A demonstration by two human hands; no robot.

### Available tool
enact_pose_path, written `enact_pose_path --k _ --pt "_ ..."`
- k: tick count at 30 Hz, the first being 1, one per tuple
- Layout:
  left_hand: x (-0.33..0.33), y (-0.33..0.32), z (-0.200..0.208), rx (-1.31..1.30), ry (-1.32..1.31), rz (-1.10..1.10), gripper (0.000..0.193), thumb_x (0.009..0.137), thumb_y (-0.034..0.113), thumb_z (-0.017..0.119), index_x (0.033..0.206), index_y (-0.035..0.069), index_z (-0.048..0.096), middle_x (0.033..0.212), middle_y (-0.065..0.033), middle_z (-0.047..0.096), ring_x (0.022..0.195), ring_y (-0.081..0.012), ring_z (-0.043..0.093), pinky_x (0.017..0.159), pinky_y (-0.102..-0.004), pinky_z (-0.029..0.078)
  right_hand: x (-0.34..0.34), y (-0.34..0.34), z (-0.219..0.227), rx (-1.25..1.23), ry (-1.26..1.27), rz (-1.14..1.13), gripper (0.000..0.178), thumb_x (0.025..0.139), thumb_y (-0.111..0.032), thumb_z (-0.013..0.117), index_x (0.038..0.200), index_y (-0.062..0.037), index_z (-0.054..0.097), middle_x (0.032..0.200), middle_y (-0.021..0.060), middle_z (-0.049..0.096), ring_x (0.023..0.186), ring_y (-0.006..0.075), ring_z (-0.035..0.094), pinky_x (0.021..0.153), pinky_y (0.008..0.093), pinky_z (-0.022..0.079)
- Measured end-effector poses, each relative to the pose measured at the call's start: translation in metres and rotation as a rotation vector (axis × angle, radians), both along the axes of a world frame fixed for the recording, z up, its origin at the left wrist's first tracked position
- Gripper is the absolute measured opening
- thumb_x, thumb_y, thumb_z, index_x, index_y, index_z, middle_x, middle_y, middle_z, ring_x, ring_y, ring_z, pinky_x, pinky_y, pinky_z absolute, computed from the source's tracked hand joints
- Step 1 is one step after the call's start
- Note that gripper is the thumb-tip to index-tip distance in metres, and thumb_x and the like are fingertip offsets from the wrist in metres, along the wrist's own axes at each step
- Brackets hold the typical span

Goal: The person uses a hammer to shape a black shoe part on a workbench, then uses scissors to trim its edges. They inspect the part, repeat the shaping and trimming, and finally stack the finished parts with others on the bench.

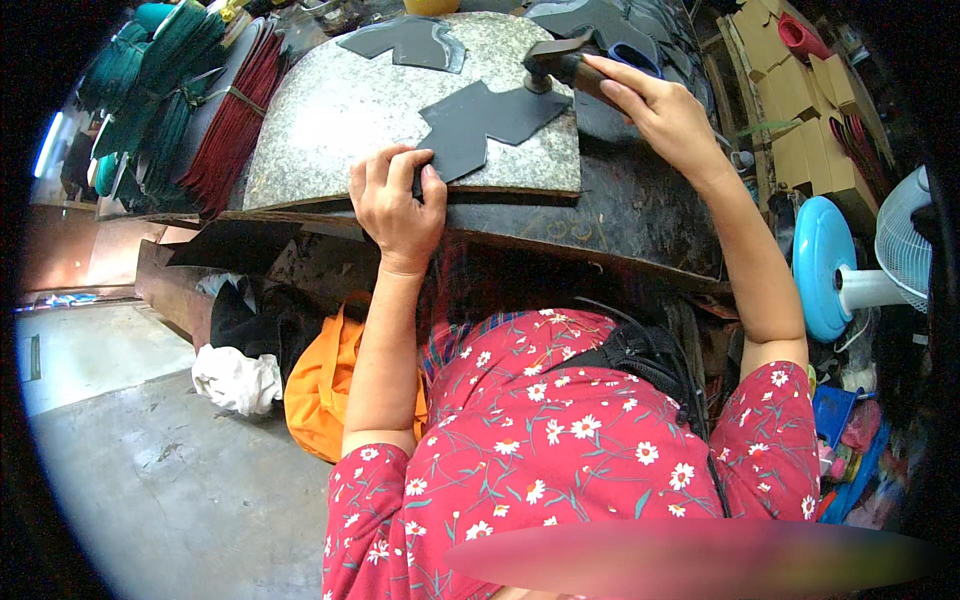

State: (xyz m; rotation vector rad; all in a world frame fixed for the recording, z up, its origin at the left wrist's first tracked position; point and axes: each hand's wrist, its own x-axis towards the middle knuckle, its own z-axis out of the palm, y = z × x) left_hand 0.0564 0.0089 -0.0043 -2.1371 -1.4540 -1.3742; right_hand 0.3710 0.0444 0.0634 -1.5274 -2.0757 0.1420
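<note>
My right hand is closed around the handle of a hammer. The hammer's round face is at the far right corner of a dark grey, angular cut sheet piece; I cannot tell whether it touches. Thumb and curled fingers of my left hand grip the piece's near left end. Beneath the piece lies a speckled grey stone slab. Toward the slab's far edge rest more grey cut pieces, overlapping each other.
Bundles of green cord and dark red strips stand left of the slab. Further grey pieces lie at the back right. Cardboard boxes and a blue-and-white fan are on the right. An orange bag hangs below the table.
</note>
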Motion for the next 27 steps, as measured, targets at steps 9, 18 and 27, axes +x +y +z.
enact_pose_path --k 9,18,27 --pt "-0.006 -0.001 -0.001 0.036 -0.075 -0.14 0.012 0.073 0.007 0.06 0.083 0.008 0.066 0.09 -0.0078 0.065 0.086 -0.0283 0.059 0.084 -0.0396 0.045 -0.055 0.071 -0.013 0.253 -0.32 -0.065 0.034 0.094 -0.042 0.06 0.128 -0.0446 0.063 0.084 0.0038 0.063 0.077 0.0241 0.067 0.068 0.0366 0.056" --pt "-0.004 -0.006 -0.001 0.027 -0.138 -0.179 0.011 0.073 0.003 0.06 0.082 0.004 0.067 0.088 -0.0101 0.067 0.088 -0.0301 0.061 0.085 -0.0409 0.047 -0.081 0.016 -0.012 0.374 -0.224 0.292 0.03 0.085 -0.038 0.069 0.11 -0.0208 0.073 0.1 0.0051 0.065 0.102 0.0254 0.061 0.085 0.0382 0.054" --pt "0.003 -0.005 0.002 -0.043 -0.202 -0.076 0.01 0.081 0.004 0.062 0.091 0.004 0.065 0.091 -0.0105 0.065 0.087 -0.0295 0.059 0.082 -0.0401 0.046 -0.082 -0.02 -0.004 0.102 -0.266 0.587 0.059 0.07 -0.032 0.081 0.124 -0.0153 0.065 0.118 0.0149 0.06 0.114 0.0333 0.057 0.096 0.0401 0.049"
